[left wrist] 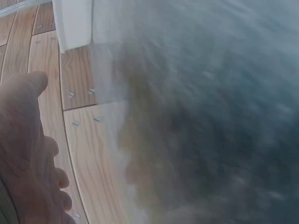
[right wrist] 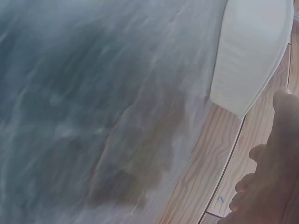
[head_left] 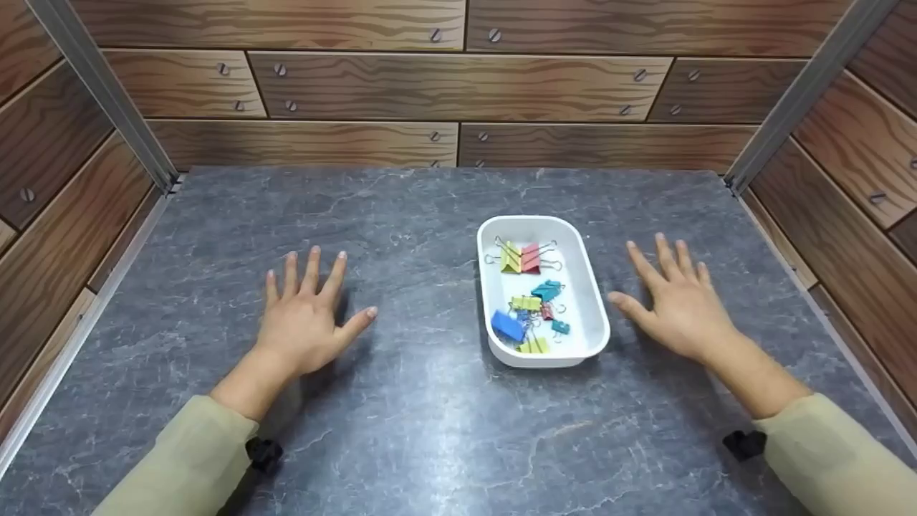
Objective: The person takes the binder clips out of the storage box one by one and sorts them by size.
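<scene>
A white rectangular tray (head_left: 592, 315) with rounded corners stands right of the middle of the table. Inside its far half, a large yellow binder clip (head_left: 510, 258) lies beside a red binder clip (head_left: 530, 259), their wire handles spread. Nearer the front are a blue binder clip (head_left: 508, 325), a teal one and several smaller ones in a loose heap. My left hand (head_left: 301, 322) is held palm down with fingers spread, well left of the tray. Just off the tray's right side, my right hand (head_left: 680, 308) has its fingers spread too, thumb toward the rim. Both hands hold nothing.
The dark grey marbled tabletop (head_left: 423, 401) reaches back to a wood-plank-patterned wall (head_left: 458, 86). Similar plank panels rise at left and right, with metal posts (head_left: 107, 93) at the back corners. Black wrist mounts (head_left: 265, 454) sit at the sleeve cuffs.
</scene>
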Action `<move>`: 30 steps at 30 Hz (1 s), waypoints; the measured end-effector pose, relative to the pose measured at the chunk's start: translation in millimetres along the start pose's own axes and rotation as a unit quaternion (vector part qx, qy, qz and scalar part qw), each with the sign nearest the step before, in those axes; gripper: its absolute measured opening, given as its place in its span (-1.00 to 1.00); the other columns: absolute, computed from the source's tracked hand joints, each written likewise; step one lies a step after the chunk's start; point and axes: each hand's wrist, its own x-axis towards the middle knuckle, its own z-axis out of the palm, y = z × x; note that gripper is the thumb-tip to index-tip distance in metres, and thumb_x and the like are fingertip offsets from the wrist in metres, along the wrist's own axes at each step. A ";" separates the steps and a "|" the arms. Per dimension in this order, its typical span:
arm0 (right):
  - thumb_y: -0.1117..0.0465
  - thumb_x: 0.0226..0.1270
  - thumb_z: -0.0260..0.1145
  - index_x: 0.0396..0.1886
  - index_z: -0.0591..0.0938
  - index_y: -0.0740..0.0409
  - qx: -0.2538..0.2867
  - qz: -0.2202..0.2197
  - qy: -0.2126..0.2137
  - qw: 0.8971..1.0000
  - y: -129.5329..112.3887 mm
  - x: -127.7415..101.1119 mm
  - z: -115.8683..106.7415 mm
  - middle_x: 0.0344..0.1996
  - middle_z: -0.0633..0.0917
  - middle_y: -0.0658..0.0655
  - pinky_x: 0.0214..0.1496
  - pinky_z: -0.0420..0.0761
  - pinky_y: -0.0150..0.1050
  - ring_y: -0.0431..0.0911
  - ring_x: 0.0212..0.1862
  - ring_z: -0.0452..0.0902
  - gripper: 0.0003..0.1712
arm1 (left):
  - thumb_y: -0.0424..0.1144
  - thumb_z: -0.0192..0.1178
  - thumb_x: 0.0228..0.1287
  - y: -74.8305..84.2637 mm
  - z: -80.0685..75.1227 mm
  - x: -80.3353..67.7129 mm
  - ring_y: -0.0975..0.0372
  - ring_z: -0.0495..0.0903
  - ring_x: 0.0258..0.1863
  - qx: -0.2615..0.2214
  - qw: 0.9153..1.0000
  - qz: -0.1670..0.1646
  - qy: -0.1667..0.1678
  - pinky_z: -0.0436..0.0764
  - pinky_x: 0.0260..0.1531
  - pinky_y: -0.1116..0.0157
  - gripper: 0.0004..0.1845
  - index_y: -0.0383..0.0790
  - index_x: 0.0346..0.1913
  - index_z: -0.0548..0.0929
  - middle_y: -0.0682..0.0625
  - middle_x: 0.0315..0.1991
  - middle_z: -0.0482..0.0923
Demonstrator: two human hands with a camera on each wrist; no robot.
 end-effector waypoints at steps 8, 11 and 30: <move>-0.45 0.55 0.09 0.77 -0.03 -0.01 0.038 -0.025 -0.004 0.999 -16.8 8.5 0.8 0.69 -0.19 0.42 0.54 -0.21 0.52 0.45 0.65 -0.37 0.07 | 0.62 -0.29 0.43 30.9 -16.4 19.9 -0.30 -0.38 0.65 0.006 0.999 0.040 0.011 -0.34 0.54 -0.33 0.08 0.01 0.75 -0.15 -0.27 0.71 -0.33; -0.43 0.56 0.11 0.77 -0.01 -0.02 0.056 -0.034 -0.005 0.998 -20.8 10.3 3.7 0.69 -0.17 0.41 0.56 -0.18 0.48 0.42 0.66 -0.33 0.06 | 0.61 -0.30 0.44 45.1 -23.7 28.4 -0.25 -0.40 0.65 0.000 0.998 0.060 0.012 -0.35 0.56 -0.27 0.06 0.04 0.75 -0.17 -0.23 0.72 -0.35; -0.21 0.65 0.17 0.77 0.03 -0.06 0.206 -0.054 -0.027 0.977 -31.6 13.6 26.8 0.70 -0.02 0.32 0.58 0.04 0.40 0.38 0.64 -0.05 -0.09 | 0.63 -0.30 0.41 119.1 -41.2 87.0 -0.17 -0.30 0.68 -0.060 0.985 0.159 -0.002 -0.29 0.62 -0.09 0.06 0.09 0.75 -0.18 -0.15 0.73 -0.24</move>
